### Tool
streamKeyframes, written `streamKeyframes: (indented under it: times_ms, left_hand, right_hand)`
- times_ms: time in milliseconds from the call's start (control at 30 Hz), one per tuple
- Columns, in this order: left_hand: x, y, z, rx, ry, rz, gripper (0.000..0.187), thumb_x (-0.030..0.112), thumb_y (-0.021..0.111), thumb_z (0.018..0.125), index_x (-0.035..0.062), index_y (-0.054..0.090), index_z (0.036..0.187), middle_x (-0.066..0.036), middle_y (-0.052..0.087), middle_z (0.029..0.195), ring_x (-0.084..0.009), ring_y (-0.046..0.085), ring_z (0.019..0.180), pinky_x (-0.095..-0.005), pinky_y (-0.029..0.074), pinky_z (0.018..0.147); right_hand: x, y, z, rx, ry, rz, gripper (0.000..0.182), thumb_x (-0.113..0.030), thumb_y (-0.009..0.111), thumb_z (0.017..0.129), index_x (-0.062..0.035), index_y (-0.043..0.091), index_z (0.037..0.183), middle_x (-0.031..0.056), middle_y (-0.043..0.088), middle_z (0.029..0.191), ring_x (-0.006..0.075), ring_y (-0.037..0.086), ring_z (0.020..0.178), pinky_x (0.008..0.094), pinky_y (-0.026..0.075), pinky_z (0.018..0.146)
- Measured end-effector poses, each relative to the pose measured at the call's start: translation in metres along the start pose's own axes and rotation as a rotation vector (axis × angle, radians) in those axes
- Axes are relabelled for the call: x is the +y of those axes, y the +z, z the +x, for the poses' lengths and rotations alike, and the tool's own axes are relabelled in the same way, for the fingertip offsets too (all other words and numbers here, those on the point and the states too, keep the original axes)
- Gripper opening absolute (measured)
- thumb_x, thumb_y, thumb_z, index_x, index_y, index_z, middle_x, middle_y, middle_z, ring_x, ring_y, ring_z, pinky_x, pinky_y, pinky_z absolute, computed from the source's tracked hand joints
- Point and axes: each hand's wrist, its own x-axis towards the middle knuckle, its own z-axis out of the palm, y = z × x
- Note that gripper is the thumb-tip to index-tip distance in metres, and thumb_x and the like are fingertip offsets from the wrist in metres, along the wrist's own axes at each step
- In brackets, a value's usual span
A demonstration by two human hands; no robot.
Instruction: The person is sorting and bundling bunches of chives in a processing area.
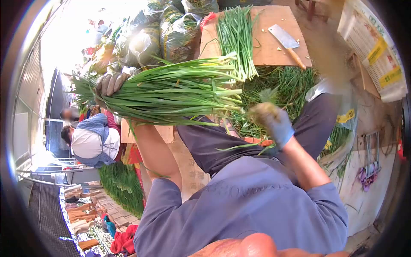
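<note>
A big bunch of garlic chives [171, 88] lies across the view, pale cut ends to the right. My left hand [112, 84], in a dirty grey glove, is wrapped round its leafy end. To the right of the pale ends is my right hand [273, 122], in a blue and yellowish glove. Motion smears its fingers, and a blurred green wisp shows just above them. Beyond, a second bundle of garlic chives [237, 38] rests on a wooden board [269, 21]. A cleaver [284, 37] with a wooden handle lies on that board, at the right.
Loose green trimmings [282, 85] fill the space below the board, between my knees. Stuffed clear bags [180, 36] stand at the back left. Another person [96, 139] sits at the left, near a heap of greens [123, 186]. A printed sack [376, 51] stands at right.
</note>
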Motion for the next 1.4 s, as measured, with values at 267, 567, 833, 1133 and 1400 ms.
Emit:
streamKeyframes:
  times_ms: [267,567,833,1133,1400]
  left_hand:
    - [-0.045,0.042,0.000,-0.095,-0.027,0.098,0.015,0.025,0.060,0.092,0.0164,0.052,0.083,0.007,0.055,0.069,-0.0027,0.052,0.061,-0.0218,0.041,0.064]
    - [-0.062,0.037,0.005,-0.353,-0.102,0.136,0.016,0.024,0.057,0.094,0.0146,0.049,0.085,0.012,0.050,0.055,-0.0012,0.048,0.048,-0.0221,0.036,0.057]
    - [-0.017,0.037,0.008,-0.237,-0.015,0.095,0.015,0.024,0.061,0.091,0.0162,0.051,0.083,0.008,0.054,0.065,-0.0037,0.052,0.057,-0.0234,0.041,0.065]
    - [-0.047,0.043,0.012,-0.442,-0.091,0.090,0.016,0.024,0.063,0.091,0.0105,0.055,0.088,0.005,0.060,0.062,-0.0063,0.059,0.053,-0.0235,0.047,0.059]
    - [-0.036,0.032,0.011,-0.552,-0.085,0.109,0.021,0.026,0.064,0.093,0.0089,0.053,0.093,0.004,0.062,0.059,-0.0084,0.061,0.053,-0.0233,0.045,0.054]
  right_hand:
    - [-0.007,0.049,0.062,0.211,0.010,-0.139,0.062,-0.056,0.063,0.087,-0.0001,0.065,0.114,0.0198,0.067,0.108,0.0306,0.063,0.105,0.0394,0.047,0.092]
    - [-0.010,0.063,0.085,-0.002,0.096,0.570,0.034,-0.042,0.054,0.099,-0.0101,0.065,0.094,0.0019,0.064,0.077,0.0127,0.056,0.068,0.0262,0.045,0.065]
    - [0.063,-0.070,0.024,-0.271,0.215,-0.958,0.050,-0.052,0.064,0.087,-0.0097,0.062,0.113,0.0131,0.067,0.084,0.0279,0.065,0.078,0.0412,0.051,0.074]
    - [-0.095,0.064,0.041,-0.330,0.361,0.191,0.034,-0.034,0.061,0.095,-0.0043,0.063,0.111,0.0030,0.064,0.080,0.0089,0.054,0.058,0.0237,0.045,0.051]
    - [0.014,0.039,0.053,0.011,0.322,0.938,0.015,-0.028,0.056,0.099,-0.0147,0.051,0.094,-0.0073,0.038,0.058,0.0052,0.033,0.045,0.0211,0.029,0.043]
